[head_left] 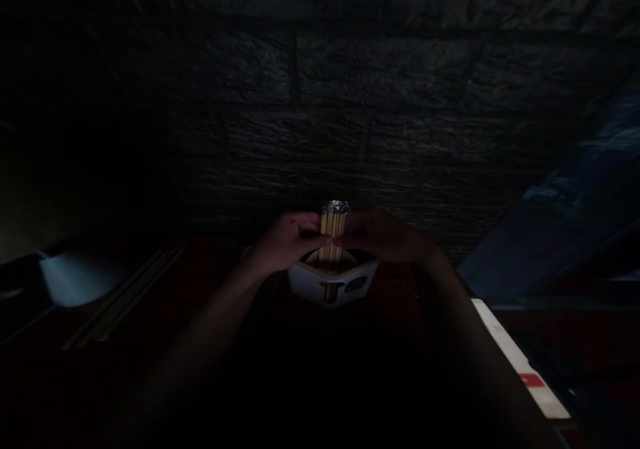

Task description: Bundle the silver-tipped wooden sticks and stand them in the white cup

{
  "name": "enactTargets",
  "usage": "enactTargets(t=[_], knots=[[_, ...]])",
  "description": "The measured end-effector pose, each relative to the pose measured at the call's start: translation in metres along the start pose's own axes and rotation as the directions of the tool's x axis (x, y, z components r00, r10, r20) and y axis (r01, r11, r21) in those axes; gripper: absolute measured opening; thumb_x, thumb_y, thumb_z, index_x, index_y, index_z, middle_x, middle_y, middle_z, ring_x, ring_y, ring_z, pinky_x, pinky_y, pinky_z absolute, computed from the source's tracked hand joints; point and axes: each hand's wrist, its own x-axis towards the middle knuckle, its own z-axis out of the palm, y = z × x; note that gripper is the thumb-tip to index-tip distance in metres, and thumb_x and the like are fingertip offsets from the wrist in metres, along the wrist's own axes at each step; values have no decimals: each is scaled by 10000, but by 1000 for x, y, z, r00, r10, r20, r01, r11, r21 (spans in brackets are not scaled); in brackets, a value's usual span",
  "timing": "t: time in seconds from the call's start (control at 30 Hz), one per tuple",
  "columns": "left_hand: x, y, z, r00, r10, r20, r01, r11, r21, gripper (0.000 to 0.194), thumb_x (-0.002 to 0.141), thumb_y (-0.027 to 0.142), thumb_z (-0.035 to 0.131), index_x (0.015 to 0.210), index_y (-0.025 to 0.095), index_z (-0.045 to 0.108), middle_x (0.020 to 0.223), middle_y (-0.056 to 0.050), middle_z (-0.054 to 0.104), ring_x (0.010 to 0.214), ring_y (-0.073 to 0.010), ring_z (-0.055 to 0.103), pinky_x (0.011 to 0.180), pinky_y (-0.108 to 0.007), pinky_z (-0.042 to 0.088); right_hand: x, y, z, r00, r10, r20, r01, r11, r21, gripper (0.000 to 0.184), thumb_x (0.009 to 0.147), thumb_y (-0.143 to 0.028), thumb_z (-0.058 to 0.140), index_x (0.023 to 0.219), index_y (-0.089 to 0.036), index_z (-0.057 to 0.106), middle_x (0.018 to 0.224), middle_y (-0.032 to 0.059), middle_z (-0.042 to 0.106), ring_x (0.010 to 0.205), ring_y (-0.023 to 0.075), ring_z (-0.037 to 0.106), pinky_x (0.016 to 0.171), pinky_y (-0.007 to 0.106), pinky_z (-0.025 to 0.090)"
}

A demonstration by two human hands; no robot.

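Observation:
The scene is very dark. Both my hands meet at the middle of the view around a bundle of thin wooden sticks (333,242) whose top end is wrapped in silver foil (335,207). My left hand (289,241) grips the bundle from the left and my right hand (383,237) from the right, fingers closed on it. The sticks stand upright in a white box with dark print (350,285) just below my hands.
A dark stone-patterned wall (380,102) fills the background. Several long thin sticks (125,295) lie on the dark surface at the left, beside a pale rounded object (75,275). A white strip with a red mark (520,362) runs along the right.

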Motion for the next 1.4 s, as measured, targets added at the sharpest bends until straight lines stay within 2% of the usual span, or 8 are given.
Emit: enactTargets(t=[0.17, 0.4, 0.57, 0.67, 0.83, 0.93, 1.17, 1.4], knots=[[0, -1, -1, 999, -13, -29, 14, 999, 35, 171, 755, 208, 682, 900, 120, 703, 928, -88, 745, 866, -198, 693, 768, -299, 524, 2, 6, 1, 1000, 21, -16, -20, 999, 42, 220, 812, -284, 623, 982, -190, 726, 859, 11, 727, 745, 149, 642, 636, 240, 447], [-1, 1, -3, 998, -64, -13, 65, 997, 31, 149, 750, 209, 675, 866, 119, 699, 882, -85, 742, 840, -203, 694, 754, -310, 524, 2, 5, 1, 999, -45, -30, 42, 993, -112, 243, 851, -341, 586, 983, -188, 721, 850, 10, 725, 716, 135, 629, 608, 229, 426], [-1, 1, -4, 997, -77, 1, 77, 997, -5, 206, 731, 207, 699, 919, 122, 692, 944, -90, 742, 894, -213, 694, 793, -318, 525, 2, 5, 3, 999, -10, -33, 9, 999, -32, 259, 814, -325, 628, 1004, -176, 720, 889, 26, 743, 765, 159, 662, 625, 235, 450], [-1, 0, -4, 998, -53, -24, 53, 998, -15, 242, 725, 197, 708, 959, 139, 686, 965, -78, 741, 897, -201, 692, 799, -312, 524, 3, 6, 3, 998, 34, -52, -34, 999, 18, 278, 777, -312, 674, 1020, -186, 722, 891, 31, 753, 768, 166, 678, 621, 237, 468], [0, -4, -3, 999, -9, -31, 9, 1000, 4, 182, 746, 213, 702, 904, 123, 686, 968, -89, 734, 889, -194, 684, 813, -315, 516, 2, 5, 0, 998, -39, -50, 40, 999, 14, 298, 801, -365, 671, 1057, -219, 719, 957, 18, 754, 874, 183, 692, 721, 249, 504], [1, -6, -1, 1000, 13, -26, -14, 1000, -20, 199, 757, 224, 696, 925, 120, 678, 977, -92, 730, 897, -195, 684, 822, -318, 515, 1, 3, -1, 996, -38, -78, 37, 999, -22, 302, 809, -367, 670, 1068, -220, 715, 998, 21, 750, 916, 193, 689, 761, 256, 509], [-1, -2, 1, 998, 38, -42, -37, 999, 5, 153, 763, 182, 664, 909, 140, 677, 942, -61, 734, 872, -177, 684, 803, -302, 519, 2, 8, 1, 999, -22, -28, 21, 1000, -9, 289, 816, -292, 653, 1096, -241, 702, 981, 13, 752, 901, 194, 690, 753, 262, 500], [0, -3, 1, 997, 56, -45, -55, 998, 31, 146, 769, 189, 654, 907, 146, 674, 944, -61, 732, 879, -176, 680, 813, -306, 519, 1, 2, 2, 999, -1, -47, 0, 1000, -10, 239, 806, -290, 656, 1018, -203, 722, 930, 18, 754, 864, 184, 688, 713, 251, 481]])
